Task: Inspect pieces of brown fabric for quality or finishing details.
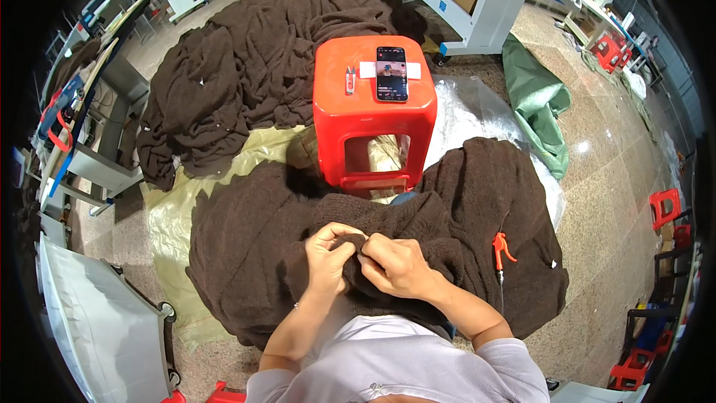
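Note:
Dark brown knitted fabric (246, 246) lies heaped over my lap and spreads to both sides. My left hand (328, 255) pinches a raised fold of it, thumb and fingers pressed together. Right beside it, my right hand (395, 263) is closed on the same fold, its fingertips almost touching those of the left. Whether a small tool or thread sits between the fingertips is hidden. On the cloth to the right of my right hand lies an orange air blow gun (503, 251) with a thin hose.
A red plastic stool (375, 116) stands ahead, carrying a phone (391, 75) and small thread snips (350, 80). Behind it, more brown fabric (246, 67) is piled on yellowish sheeting (186, 220). A green sack (533, 104) lies to the right; a white wheeled cart (101, 321) stands at left.

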A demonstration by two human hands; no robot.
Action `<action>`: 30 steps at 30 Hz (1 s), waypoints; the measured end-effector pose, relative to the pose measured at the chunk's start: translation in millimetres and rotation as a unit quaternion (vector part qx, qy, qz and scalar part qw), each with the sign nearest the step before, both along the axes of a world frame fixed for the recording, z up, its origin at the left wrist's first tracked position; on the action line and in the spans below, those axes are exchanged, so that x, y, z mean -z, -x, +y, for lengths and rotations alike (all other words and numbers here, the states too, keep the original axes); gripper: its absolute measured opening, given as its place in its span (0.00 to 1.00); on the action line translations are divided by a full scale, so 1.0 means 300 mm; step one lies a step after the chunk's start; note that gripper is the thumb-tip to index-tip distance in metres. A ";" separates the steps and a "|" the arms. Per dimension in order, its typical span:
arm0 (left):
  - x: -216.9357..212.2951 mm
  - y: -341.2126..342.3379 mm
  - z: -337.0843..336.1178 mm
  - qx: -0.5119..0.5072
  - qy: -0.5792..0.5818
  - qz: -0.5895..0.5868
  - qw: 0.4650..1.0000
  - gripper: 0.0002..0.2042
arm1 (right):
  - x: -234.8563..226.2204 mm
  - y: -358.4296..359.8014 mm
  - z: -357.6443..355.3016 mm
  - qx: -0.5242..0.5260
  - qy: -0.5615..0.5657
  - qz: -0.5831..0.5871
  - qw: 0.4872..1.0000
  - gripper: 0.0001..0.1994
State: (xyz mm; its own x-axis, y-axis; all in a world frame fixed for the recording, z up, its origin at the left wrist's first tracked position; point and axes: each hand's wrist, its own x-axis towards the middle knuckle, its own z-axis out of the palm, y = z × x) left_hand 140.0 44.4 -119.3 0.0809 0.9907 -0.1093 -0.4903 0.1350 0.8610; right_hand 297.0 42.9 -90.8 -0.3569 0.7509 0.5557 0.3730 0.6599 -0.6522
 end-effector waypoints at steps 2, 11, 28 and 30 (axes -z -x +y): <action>0.008 -0.019 -0.008 -0.013 -0.004 0.003 1.000 0.07 | -0.014 0.002 -0.002 -0.001 0.002 -0.001 1.000 0.07; -0.059 -0.009 0.001 -0.081 -0.007 0.089 0.993 0.14 | -0.046 -0.015 0.019 0.059 0.063 -0.003 0.996 0.13; -0.025 -0.014 0.005 -0.142 -0.066 0.119 0.980 0.09 | -0.017 -0.008 0.003 0.008 0.016 -0.067 0.998 0.12; -0.008 0.042 0.038 -0.126 -0.011 0.054 0.990 0.08 | -0.068 -0.067 0.010 0.046 0.081 -0.082 0.992 0.17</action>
